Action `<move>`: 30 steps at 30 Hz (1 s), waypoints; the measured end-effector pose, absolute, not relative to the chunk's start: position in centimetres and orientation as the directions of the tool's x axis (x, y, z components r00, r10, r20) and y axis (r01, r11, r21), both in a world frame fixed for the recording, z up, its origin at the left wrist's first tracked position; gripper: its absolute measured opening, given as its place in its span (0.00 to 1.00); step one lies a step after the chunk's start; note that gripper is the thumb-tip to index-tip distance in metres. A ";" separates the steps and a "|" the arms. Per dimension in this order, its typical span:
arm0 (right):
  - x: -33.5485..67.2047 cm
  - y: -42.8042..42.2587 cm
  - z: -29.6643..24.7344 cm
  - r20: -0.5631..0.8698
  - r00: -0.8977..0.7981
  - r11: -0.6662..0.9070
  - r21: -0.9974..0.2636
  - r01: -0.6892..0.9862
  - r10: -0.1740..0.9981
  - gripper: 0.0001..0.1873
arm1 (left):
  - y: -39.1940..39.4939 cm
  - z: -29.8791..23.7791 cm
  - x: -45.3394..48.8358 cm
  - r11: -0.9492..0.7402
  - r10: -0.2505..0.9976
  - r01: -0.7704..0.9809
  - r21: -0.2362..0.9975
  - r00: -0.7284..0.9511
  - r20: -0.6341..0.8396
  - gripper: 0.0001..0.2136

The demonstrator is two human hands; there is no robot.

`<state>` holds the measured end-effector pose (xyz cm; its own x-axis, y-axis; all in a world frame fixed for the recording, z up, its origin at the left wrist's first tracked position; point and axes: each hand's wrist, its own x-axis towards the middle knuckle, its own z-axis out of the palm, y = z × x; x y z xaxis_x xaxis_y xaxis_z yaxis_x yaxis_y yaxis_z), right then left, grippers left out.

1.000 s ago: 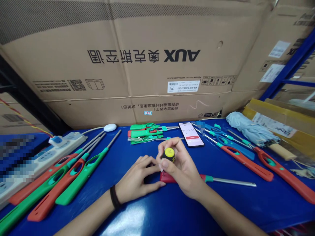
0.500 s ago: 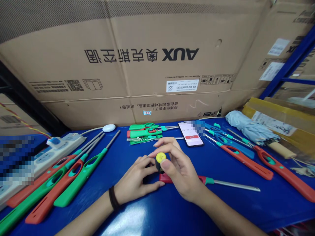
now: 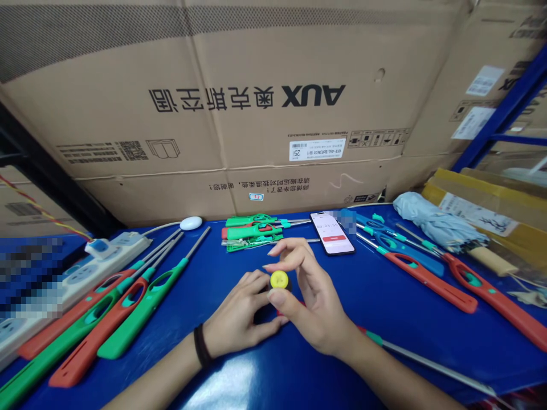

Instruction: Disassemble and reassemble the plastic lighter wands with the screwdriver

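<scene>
My left hand (image 3: 241, 310) is closed around the handle end of a red long-nosed lighter (image 3: 363, 330) lying on the blue table. Most of the lighter's body is hidden behind my hands; its metal tube comes out under my right wrist, toward the lower right. My right hand (image 3: 314, 302) has its thumb against a screwdriver (image 3: 280, 280) with a black handle and a round yellow end. That handle points up at me, and its shaft and tip cannot be seen. The index finger is raised just beyond the yellow end.
Several red and green lighters (image 3: 141, 307) lie at left beside a white power strip (image 3: 81, 279). Green casing parts (image 3: 252, 230) and a phone (image 3: 335, 239) lie at the back. More lighters (image 3: 431, 282) and a folded umbrella (image 3: 440, 222) are at right. A large carton (image 3: 239, 136) stands behind.
The red lighter has swung so its tube points lower right, nearer me. The screwdriver's yellow end sits slightly lower, and my right index finger has lifted off it.
</scene>
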<state>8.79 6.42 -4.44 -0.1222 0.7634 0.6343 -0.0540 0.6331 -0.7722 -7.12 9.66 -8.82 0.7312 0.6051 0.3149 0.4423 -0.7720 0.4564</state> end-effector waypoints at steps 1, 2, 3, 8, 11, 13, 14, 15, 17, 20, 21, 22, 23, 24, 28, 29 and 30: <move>8.8 6.4 -4.4 0.636 -0.121 0.634 -0.771 -0.057 0.763 0.09 | 9.7 -8.8 -7.1 -0.776 0.603 0.446 0.446 0.732 0.316 0.09; 8.7 6.4 -4.4 0.637 -0.118 0.635 -0.770 -0.059 0.762 0.09 | 9.6 -8.8 -7.1 -0.780 0.601 0.450 0.435 0.733 0.319 0.10; 8.7 6.4 -4.4 0.639 -0.114 0.636 -0.769 -0.060 0.761 0.09 | 9.6 -8.8 -7.1 -0.784 0.598 0.453 0.424 0.733 0.322 0.10; 8.8 6.4 -4.2 0.654 -0.079 0.650 -0.757 -0.066 0.753 0.10 | 9.5 -8.7 -7.1 -0.798 0.588 0.458 0.392 0.733 0.342 0.10; 8.6 6.3 -4.1 0.660 -0.022 0.656 -0.749 -0.092 0.751 0.13 | 9.6 -8.7 -7.2 -0.808 0.578 0.461 0.367 0.742 0.340 0.10; 8.4 6.3 -4.0 0.662 0.021 0.660 -0.743 -0.110 0.749 0.15 | 9.7 -8.8 -7.2 -0.810 0.577 0.468 0.354 0.742 0.340 0.11; 8.4 6.3 -4.0 0.660 0.035 0.659 -0.743 -0.113 0.750 0.16 | 9.7 -8.8 -7.2 -0.808 0.581 0.473 0.352 0.738 0.343 0.11; 8.3 6.3 -3.9 0.655 0.043 0.655 -0.747 -0.111 0.754 0.17 | 9.7 -8.8 -7.2 -0.806 0.584 0.477 0.350 0.734 0.346 0.11; 8.2 6.4 -3.8 0.639 0.057 0.642 -0.760 -0.101 0.767 0.18 | 9.8 -8.8 -7.2 -0.804 0.588 0.479 0.353 0.728 0.351 0.12; 8.0 6.6 -3.6 0.602 0.073 0.606 -0.790 -0.089 0.795 0.19 | 9.8 -8.9 -7.2 -0.803 0.591 0.479 0.355 0.719 0.366 0.12; 7.9 6.7 -3.5 0.585 0.076 0.590 -0.802 -0.094 0.807 0.18 | 9.7 -9.0 -7.2 -0.805 0.589 0.480 0.349 0.717 0.373 0.12; 7.9 6.8 -3.3 0.565 0.074 0.570 -0.815 -0.101 0.822 0.18 | 9.7 -9.0 -7.3 -0.809 0.584 0.480 0.339 0.718 0.378 0.13; 7.9 6.9 -3.1 0.544 0.068 0.549 -0.829 -0.111 0.836 0.18 | 9.7 -9.0 -7.3 -0.814 0.579 0.481 0.326 0.721 0.381 0.13; 7.9 7.1 -2.7 0.527 0.065 0.531 -0.839 -0.122 0.848 0.18 | 9.7 -9.0 -7.4 -0.817 0.575 0.484 0.313 0.724 0.382 0.13; 8.6 7.3 -0.7 0.543 0.076 0.548 -0.821 -0.159 0.836 0.17 | 9.7 -8.7 -7.6 -0.802 0.596 0.514 0.304 0.723 0.349 0.13; 8.9 7.4 -0.1 0.566 0.092 0.573 -0.802 -0.166 0.819 0.17 | 9.7 -8.6 -7.6 -0.792 0.608 0.523 0.315 0.719 0.338 0.13; 9.2 7.5 0.3 0.590 0.104 0.600 -0.786 -0.152 0.800 0.17 | 9.7 -8.5 -7.6 -0.782 0.620 0.530 0.328 0.713 0.326 0.13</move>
<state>9.21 7.46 0.33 0.1042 0.8003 0.5904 -0.1520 0.5995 -0.7858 -7.61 9.73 -8.51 0.7131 0.6204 0.3264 0.5300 -0.7819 0.3282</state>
